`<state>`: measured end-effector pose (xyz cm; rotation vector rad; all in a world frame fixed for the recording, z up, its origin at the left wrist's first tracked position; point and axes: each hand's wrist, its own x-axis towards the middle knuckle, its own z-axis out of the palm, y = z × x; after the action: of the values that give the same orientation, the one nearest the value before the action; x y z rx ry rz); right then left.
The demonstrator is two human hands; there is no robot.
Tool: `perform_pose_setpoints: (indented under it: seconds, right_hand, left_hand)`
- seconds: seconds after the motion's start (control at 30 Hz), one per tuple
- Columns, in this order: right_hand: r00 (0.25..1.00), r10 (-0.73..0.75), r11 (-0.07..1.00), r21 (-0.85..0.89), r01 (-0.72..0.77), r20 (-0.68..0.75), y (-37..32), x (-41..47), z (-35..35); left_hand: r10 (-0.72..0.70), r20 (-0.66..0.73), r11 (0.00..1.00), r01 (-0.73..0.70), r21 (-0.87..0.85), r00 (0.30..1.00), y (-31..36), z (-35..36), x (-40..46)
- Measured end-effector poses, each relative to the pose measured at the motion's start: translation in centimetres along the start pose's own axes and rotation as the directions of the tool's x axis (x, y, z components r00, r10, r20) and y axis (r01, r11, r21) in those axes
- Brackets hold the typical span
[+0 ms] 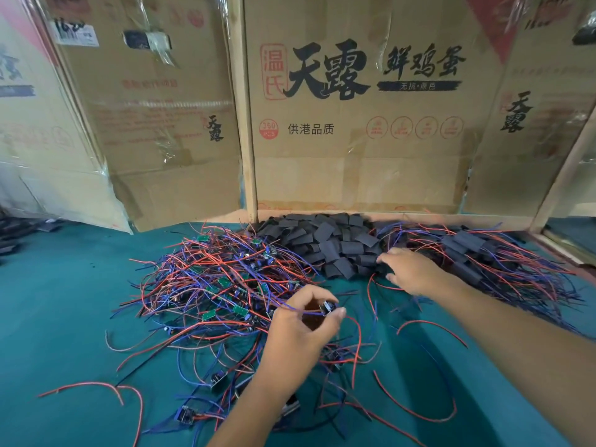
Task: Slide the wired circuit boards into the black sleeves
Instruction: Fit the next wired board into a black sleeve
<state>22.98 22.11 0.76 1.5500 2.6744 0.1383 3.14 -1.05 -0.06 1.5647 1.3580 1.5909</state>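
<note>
A tangled heap of small green circuit boards with red and blue wires (219, 279) covers the left-middle of the green table. Behind it lies a pile of flat black sleeves (325, 243). My left hand (303, 330) is in front of the heap, its thumb and fingers pinched on one wired circuit board (328, 308) whose blue wire trails left. My right hand (409, 272) reaches palm-down to the near edge of the sleeve pile, fingertips touching black sleeves; whether it grips one is hidden. A heap of sleeved boards with wires (496, 262) lies at the right.
Cardboard panels (354, 124) with wooden battens wall off the back of the green table (64, 311). Loose red and blue wires and a few boards (190, 414) lie near the front edge. Dark parts (13, 233) sit at the far left.
</note>
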Motion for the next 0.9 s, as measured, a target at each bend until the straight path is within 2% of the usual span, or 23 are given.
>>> perform_pose_setpoints:
  seconds: [0.07,0.13,0.33,0.53,0.63,0.77,0.9]
  right_hand:
    - [0.996,-0.069,0.985,-0.16,0.059,-0.058,-0.1,0.3,0.4]
    - [0.987,-0.123,0.966,-0.239,0.096,-0.102,-0.1,0.2,0.6]
    - [0.967,-0.154,0.976,-0.185,0.117,-0.203,0.2,-1.5,0.3]
    - [0.995,-0.073,0.968,-0.243,0.054,-0.07,0.5,-2.8,-0.7]
    - [0.995,-0.088,0.964,-0.257,0.072,-0.051,0.2,-2.7,-1.9]
    - [0.994,-0.02,0.974,-0.225,-0.005,-0.108,1.0,-2.4,-4.5]
    - [0.997,-0.069,0.991,-0.111,0.072,0.026,2.5,-2.0,-5.2]
  left_hand:
    - [-0.033,-0.003,0.984,0.032,-0.176,0.999,0.1,-0.2,0.2]
    - [-0.048,-0.008,0.965,0.044,-0.257,0.999,0.3,-0.2,0.2]
    - [-0.098,0.039,0.908,0.105,-0.404,0.994,0.0,0.0,0.3]
    - [-0.106,0.046,0.906,0.115,-0.406,0.993,-0.3,0.0,0.2]
    - [-0.116,0.033,0.903,0.119,-0.413,0.993,-0.5,-0.2,0.3]
    - [-0.126,0.028,0.898,0.126,-0.421,0.992,-0.7,-0.4,0.4]
    - [-0.129,0.039,0.904,0.134,-0.407,0.991,-1.0,-0.3,0.4]
